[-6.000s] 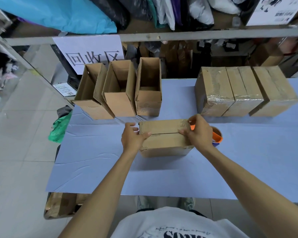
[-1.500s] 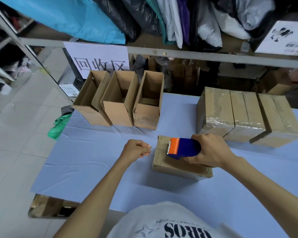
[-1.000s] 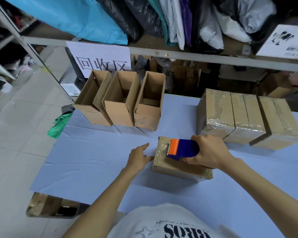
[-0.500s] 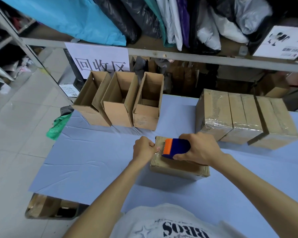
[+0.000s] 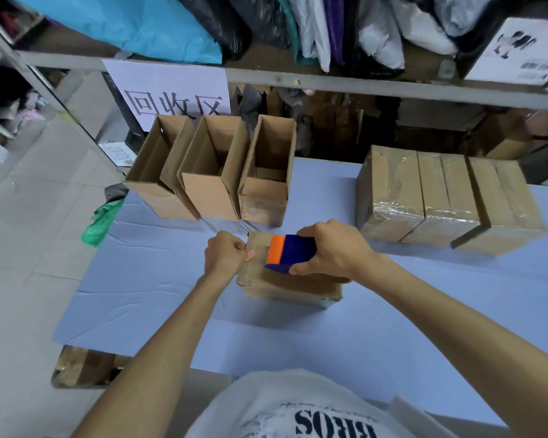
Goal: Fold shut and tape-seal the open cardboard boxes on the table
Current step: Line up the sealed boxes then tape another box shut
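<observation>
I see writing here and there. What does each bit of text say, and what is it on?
"回收区": white paper sign hung on the shelf rail.
"BROS", apparently, upside down and cut off: the person's T-shirt.
Too blurred to read: white box label, floor leaflet, faint print on the right-hand open box.

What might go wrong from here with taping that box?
The left hand is curled right beside the tape dispenser, so tape or its cutter might catch a finger. If the right hand pulls hard, the box may skew on the table, leaving the tape crooked.
</observation>
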### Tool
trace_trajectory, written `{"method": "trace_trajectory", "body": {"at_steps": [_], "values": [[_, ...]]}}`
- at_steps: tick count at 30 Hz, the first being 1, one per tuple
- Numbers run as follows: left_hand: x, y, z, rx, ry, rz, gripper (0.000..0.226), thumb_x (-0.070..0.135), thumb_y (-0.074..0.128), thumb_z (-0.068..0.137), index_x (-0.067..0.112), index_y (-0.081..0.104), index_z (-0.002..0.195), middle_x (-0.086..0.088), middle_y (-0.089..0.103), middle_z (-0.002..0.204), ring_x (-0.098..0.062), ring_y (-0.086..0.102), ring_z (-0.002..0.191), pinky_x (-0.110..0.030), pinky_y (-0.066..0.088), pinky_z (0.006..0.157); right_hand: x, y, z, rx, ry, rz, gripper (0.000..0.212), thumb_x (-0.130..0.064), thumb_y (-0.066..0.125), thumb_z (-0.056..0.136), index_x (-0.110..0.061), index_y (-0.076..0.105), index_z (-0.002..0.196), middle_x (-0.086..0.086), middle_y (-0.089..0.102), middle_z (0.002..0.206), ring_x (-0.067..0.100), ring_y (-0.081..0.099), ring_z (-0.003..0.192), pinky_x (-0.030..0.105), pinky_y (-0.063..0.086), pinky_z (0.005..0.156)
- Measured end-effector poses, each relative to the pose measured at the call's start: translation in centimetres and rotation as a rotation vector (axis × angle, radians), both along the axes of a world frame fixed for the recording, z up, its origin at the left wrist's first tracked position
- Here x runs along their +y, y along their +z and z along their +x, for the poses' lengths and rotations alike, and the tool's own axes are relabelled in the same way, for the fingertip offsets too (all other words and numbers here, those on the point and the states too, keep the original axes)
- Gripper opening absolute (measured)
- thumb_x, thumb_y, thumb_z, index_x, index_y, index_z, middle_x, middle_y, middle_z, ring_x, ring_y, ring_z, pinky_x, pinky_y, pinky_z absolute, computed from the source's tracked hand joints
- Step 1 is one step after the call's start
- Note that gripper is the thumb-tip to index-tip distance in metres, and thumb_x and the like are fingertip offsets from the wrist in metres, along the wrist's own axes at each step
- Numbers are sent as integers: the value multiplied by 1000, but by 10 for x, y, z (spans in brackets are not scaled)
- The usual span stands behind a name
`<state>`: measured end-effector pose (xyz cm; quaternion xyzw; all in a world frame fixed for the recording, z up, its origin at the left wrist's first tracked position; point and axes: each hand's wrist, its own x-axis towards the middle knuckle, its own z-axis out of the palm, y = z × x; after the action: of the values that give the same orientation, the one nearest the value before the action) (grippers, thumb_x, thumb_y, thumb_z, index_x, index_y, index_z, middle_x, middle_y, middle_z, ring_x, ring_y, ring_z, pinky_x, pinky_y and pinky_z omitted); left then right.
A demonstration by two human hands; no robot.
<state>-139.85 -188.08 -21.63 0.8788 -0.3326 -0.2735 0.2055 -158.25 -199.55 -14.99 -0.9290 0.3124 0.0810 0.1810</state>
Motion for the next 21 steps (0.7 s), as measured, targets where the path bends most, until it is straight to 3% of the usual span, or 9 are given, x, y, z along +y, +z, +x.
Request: {"method": "trace_trajectory", "body": {"at_steps": [2, 6, 10, 12, 14, 16, 18, 21], "values": [[-2, -2, -1, -21, 12, -7, 44, 15, 76, 83, 9, 44, 52, -2, 36, 52, -16, 35, 51, -27, 29, 49, -8, 5, -20, 35, -11, -17, 72, -66, 70, 70, -26, 57, 128, -3, 68, 112, 18, 60, 99, 34, 52, 72], [-4, -3, -5, 2, 27, -14, 25, 17, 77, 82, -1, 69, 67, -12, 66, 72, -25, 57, 72, -28, 38, 64, -19, 5, -72, 61, -98, 21, 76, -64, 74, 67, -26, 56, 130, -3, 69, 114, 19, 63, 98, 35, 55, 76], [-9, -3, -18, -37, 33, 9, 27, 19, 73, 84, -3, 65, 69, -14, 64, 71, -35, 61, 79, -33, 39, 62, -15, -1, -81, 48, -105, -14, 70, -64, 73, 66, -27, 59, 124, -3, 70, 108, 22, 63, 96, 40, 56, 75], [-8, 0, -29, -130, 42, -1, 12, 15, 67, 86, 3, 66, 84, -11, 65, 85, -35, 60, 88, -35, 42, 67, -14, -2, -79, 34, -106, -51, 70, -65, 73, 65, -28, 60, 123, -4, 70, 106, 22, 63, 95, 38, 55, 72], [-7, 4, -46, -277, 10, -101, 18, 7, 62, 86, 10, 60, 104, -7, 58, 104, -28, 56, 97, -34, 41, 71, -14, -3, -78, 31, -111, -68, 69, -65, 73, 65, -29, 60, 123, -5, 70, 103, 22, 63, 92, 35, 54, 70], [-9, 2, -63, -235, -109, -231, 18, 5, 60, 83, 15, 60, 98, -2, 58, 99, -20, 56, 88, -28, 39, 70, -14, -4, -80, 20, -116, -64, 67, -65, 74, 65, -29, 61, 121, -5, 70, 102, 21, 63, 90, 31, 51, 67], [-12, -3, -76, -51, -188, -259, 11, 9, 66, 80, 18, 62, 84, 6, 60, 82, -9, 54, 71, -28, 45, 67, -14, -5, -81, 7, -113, -68, 68, -65, 73, 66, -29, 61, 122, -5, 70, 103, 21, 63, 91, 30, 50, 65], [-10, -14, -78, 65, -154, -340, 16, 7, 74, 79, 20, 65, 77, 12, 59, 76, -4, 49, 63, -26, 50, 67, -16, -5, -81, 1, -105, -58, 72, -65, 73, 67, -28, 59, 126, -4, 69, 109, 21, 63, 96, 32, 52, 70]]}}
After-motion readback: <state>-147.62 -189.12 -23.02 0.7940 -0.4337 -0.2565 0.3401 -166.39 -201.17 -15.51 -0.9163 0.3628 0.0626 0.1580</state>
